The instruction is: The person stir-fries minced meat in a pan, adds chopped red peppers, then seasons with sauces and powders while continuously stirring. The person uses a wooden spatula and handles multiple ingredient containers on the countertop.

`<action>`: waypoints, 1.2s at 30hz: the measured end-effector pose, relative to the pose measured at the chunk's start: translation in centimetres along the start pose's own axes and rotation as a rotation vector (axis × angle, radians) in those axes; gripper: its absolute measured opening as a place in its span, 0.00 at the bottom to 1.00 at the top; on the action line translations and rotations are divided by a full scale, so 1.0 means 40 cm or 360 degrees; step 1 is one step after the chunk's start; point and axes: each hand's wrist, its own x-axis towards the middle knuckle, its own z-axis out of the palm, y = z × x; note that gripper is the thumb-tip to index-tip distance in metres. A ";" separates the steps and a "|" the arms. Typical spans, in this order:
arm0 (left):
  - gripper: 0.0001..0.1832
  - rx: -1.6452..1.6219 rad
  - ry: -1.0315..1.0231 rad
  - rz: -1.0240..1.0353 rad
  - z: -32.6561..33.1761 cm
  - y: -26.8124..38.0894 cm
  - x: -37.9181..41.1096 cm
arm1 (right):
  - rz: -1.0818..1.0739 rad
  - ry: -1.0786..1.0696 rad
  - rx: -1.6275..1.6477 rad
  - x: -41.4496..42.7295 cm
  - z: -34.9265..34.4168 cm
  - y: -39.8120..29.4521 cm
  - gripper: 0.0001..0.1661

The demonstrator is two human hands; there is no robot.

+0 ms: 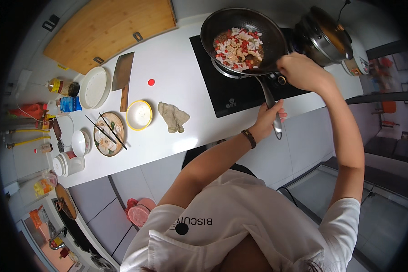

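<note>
My left hand point(268, 117) is closed around the metal handle point(267, 92) of a dark wok point(273, 40), which sits on a black cooktop point(217, 98). In the wok lies chopped food point(239, 49), pale pieces mixed with red bits in some liquid. At the wok's near right rim, my right hand point(294, 69) grips a dark utensil; its shaft runs low across the inside of the wok, and its far end is hard to make out against the food.
A lidded steel pot point(321, 40) stands right of the wok. Left on the white counter are a crumpled cloth point(173, 117), a yellow-rimmed bowl point(139, 115), a cleaver point(122, 76), a plate point(103, 144) with chopsticks across it, a white colander point(93, 88) and a red cap point(151, 82).
</note>
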 end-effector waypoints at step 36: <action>0.12 0.0037 0.0050 0.0085 0.033 -0.014 -0.055 | 0.0590 0.0224 0.0157 0.204 0.062 0.146 0.14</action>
